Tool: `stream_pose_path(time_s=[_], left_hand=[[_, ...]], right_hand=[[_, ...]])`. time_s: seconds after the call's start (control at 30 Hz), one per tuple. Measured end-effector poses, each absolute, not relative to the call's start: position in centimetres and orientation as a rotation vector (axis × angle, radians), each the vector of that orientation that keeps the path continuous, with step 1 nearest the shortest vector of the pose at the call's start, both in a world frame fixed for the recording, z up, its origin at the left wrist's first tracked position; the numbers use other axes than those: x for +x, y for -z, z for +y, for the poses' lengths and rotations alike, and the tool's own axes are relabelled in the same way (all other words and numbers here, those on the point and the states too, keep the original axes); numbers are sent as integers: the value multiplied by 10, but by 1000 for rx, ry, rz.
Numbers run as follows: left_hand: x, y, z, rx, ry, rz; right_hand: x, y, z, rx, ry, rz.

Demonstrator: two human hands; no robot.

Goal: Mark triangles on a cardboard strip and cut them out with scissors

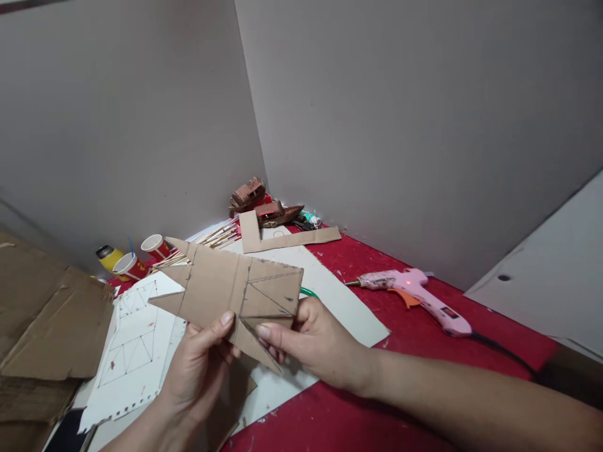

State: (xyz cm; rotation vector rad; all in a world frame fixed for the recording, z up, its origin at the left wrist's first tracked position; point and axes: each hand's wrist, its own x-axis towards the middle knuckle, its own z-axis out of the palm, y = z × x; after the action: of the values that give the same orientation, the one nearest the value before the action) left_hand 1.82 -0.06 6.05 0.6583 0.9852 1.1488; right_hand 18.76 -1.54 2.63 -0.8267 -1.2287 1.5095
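Observation:
A flat brown cardboard piece [214, 282] with pointed ends on its left side and dark pen lines on its right part is held above the table. My left hand [202, 358] grips its lower edge, thumb on top. My right hand [315, 342] pinches a narrow flap [259, 351] at the lower right, where the card is cut or folded along a line; its other fingers are behind the card. Beneath lies a white sheet [348, 307], and to the left a paper [136, 351] shows drawn triangles.
A pink glue gun [414, 285] with a lit red light lies on the red table [509, 326] at right. Wooden sticks [217, 237], red cups [129, 269], a yellow bottle [109, 256], an L-shaped cardboard strip [301, 238] and small brown models [277, 213] stand behind. Large cardboard [56, 314] is at left.

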Motion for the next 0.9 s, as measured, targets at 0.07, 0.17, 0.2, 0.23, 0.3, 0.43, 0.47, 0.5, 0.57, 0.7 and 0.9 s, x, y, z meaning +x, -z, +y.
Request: stream_pose_path(time_s=[0.07, 0.17, 0.2, 0.23, 0.3, 0.43, 0.47, 0.5, 0.57, 0.7, 0.9], left_hand=[[1, -77, 12, 575, -1285, 1001], [-34, -109, 37, 514, -1747, 921], [-43, -118, 43, 566, -1825, 875], [-49, -124, 47, 612, -1856, 870], [-50, -126, 49, 693, -1754, 929], [-34, -110, 42, 759, -1661, 944], [-32, -107, 41, 786, -1636, 942], [-30, -104, 39, 818, -1610, 939], [-30, -102, 35, 893, -1561, 924], [-27, -103, 28, 994, -1502, 870], [-26, -97, 24, 1015, -1452, 854]], right_hand=[[191, -26, -17, -857, -1519, -1217], [194, -21, -17, -918, -1511, -1263], [194, -19, -16, -956, -1491, -1296], [194, -17, -15, -1001, -1454, -1343], [191, -13, -14, -1066, -1345, -1508], [188, -8, -17, -928, -1028, -2001], [189, -7, -17, -891, -938, -2087], [190, -5, -16, -880, -839, -2144], [194, -2, -12, -946, -622, -2196], [205, -2, 3, -1326, -290, -2280], [210, -7, 12, -1623, -300, -2448]])
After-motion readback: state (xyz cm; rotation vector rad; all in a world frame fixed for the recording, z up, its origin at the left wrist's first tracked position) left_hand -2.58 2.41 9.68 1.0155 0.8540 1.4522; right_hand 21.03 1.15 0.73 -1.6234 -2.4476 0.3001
